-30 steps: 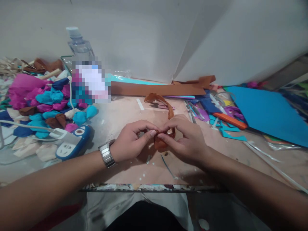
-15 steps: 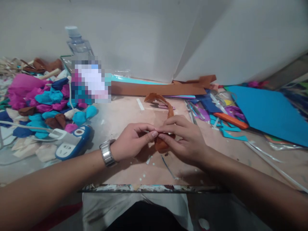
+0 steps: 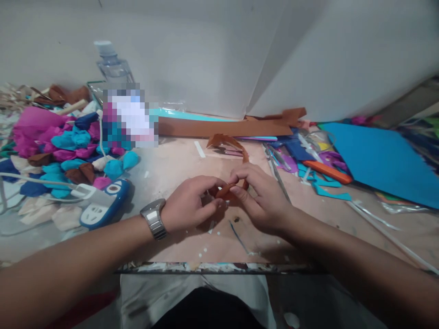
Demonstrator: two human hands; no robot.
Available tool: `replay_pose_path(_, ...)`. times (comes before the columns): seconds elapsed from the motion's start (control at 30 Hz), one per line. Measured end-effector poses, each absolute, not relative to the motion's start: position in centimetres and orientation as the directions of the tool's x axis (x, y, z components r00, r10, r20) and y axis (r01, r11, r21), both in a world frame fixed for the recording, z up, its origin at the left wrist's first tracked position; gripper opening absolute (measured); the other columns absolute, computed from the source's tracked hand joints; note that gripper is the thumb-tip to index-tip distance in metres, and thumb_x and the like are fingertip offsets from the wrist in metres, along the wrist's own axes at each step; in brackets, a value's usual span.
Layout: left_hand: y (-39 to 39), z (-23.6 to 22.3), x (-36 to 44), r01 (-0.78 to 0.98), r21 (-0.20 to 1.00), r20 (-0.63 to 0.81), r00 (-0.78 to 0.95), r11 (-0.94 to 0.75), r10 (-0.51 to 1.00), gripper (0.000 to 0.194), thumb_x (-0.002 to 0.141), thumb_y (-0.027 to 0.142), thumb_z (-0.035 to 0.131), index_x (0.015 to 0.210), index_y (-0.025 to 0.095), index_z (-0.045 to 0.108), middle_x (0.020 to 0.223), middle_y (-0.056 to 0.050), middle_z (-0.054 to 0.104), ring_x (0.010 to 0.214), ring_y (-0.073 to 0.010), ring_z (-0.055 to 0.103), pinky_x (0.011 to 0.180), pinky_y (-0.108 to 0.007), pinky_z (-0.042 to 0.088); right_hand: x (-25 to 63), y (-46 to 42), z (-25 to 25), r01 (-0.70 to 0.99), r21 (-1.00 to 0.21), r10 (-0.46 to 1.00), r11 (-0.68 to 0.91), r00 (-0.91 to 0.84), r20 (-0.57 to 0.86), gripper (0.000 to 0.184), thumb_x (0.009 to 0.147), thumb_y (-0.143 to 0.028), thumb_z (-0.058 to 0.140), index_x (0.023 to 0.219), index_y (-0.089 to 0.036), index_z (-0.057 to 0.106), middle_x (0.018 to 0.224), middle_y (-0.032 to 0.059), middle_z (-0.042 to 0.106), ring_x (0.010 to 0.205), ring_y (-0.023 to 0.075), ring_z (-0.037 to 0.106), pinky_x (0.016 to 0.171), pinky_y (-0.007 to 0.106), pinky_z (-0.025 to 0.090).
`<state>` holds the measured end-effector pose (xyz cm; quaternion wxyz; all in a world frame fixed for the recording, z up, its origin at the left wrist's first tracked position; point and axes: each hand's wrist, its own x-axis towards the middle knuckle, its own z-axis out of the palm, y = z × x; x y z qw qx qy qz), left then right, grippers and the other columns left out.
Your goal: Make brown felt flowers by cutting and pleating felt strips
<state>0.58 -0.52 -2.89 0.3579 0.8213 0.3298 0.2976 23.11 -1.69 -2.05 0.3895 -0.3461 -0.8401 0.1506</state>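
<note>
Crepe-paper strip (image 3: 225,192), brown and narrow, is lying between the two hands above the tabletop (image 3: 164,167), its held part running crosswise, with the left end dipping slightly nearer the body. The right hand (image 3: 269,196) is closing on it, thumb and forefinger pinching its right-hand portion, so this is the nearer and surer hold. The left hand (image 3: 187,201) is meeting it from the other side — thumb and forefinger are standing apart around the left end, the other fingers curling loosely. Whether they are pressing on the paper, I cannot tell.

Beyond the right fingers the long axis is turning: the loose tail (image 3: 245,154) is leading away from the body, then bending leftward into a frayed curl (image 3: 217,139) above a small metal tool (image 3: 228,151). Farther back — near the wall (image 3: 206,59) — a wide brown band (image 3: 219,128) is stretching crosswise.
</note>
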Motion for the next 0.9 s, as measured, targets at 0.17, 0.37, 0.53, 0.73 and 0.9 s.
replay_pose_path(0.17, -0.31, -2.77, 0.47, 0.420, 0.658, 0.278, 0.637, -0.625, 0.720, 0.022, 0.083, 0.017, 0.057, 0.101, 0.017, 0.070, 0.085, -0.003, 0.069, 0.075, -0.0174, 0.059, 0.071, -0.031, 0.045, 23.01, -1.66, -2.06, 0.487, -0.519, 0.712, 0.702, -0.457, 0.534, 0.009, 0.107, -0.028, 0.054, 0.101, -0.023, 0.058, 0.097, 0.0052, 0.067, 0.091, 0.0223, 0.062, 0.085, 0.039, 0.049)
replay_pose_path(0.37, -0.27, -2.73, 0.37, 0.451, 0.653, 0.237, 0.641, -0.609, 0.730, 0.022, 0.080, 0.013, 0.053, 0.094, 0.017, 0.069, 0.084, -0.005, 0.068, 0.080, -0.0210, 0.059, 0.076, -0.036, 0.047, 23.16, -1.58, -2.25, 0.496, -0.516, 0.715, 0.698, -0.445, 0.539, 0.009, 0.107, -0.030, 0.056, 0.102, -0.023, 0.059, 0.096, 0.0047, 0.067, 0.090, 0.0221, 0.062, 0.086, 0.039, 0.049)
replay_pose_path(0.53, -0.58, -2.46, 0.28, 0.218, 0.836, 0.321, 0.551, -0.504, 0.770, 0.023, 0.096, 0.022, 0.059, 0.117, 0.017, 0.067, 0.111, -0.008, 0.074, 0.100, -0.0209, 0.068, 0.093, -0.038, 0.053, 23.18, -1.54, -2.25, 0.499, -0.494, 0.701, 0.712, -0.462, 0.543, 0.005, 0.104, -0.027, 0.062, 0.104, -0.023, 0.062, 0.098, 0.0040, 0.071, 0.093, 0.0214, 0.064, 0.088, 0.038, 0.048)
replay_pose_path(0.73, -0.75, -3.21, 0.62, 0.116, 0.898, 0.302, 0.537, -0.423, 0.788, 0.033, 0.093, 0.027, 0.073, 0.123, 0.019, 0.064, 0.119, -0.009, 0.073, 0.102, -0.0193, 0.069, 0.089, -0.033, 0.057, 23.22, -1.63, -2.32, 0.474, -0.507, 0.692, 0.720, -0.448, 0.566, 0.012, 0.103, -0.035, 0.068, 0.100, -0.023, 0.066, 0.095, 0.0020, 0.074, 0.090, 0.0204, 0.066, 0.090, 0.039, 0.047)
replay_pose_path(0.9, -0.77, -3.39, 0.49, 0.200, 0.842, 0.316, 0.569, -0.500, 0.759, 0.039, 0.085, 0.013, 0.067, 0.123, 0.020, 0.064, 0.112, -0.005, 0.074, 0.095, -0.0183, 0.067, 0.086, -0.033, 0.055, 23.25, -1.66, -2.25, 0.469, -0.496, 0.682, 0.730, -0.455, 0.573, 0.018, 0.104, -0.038, 0.066, 0.097, -0.022, 0.066, 0.092, 0.0026, 0.074, 0.087, 0.0195, 0.066, 0.087, 0.037, 0.047)
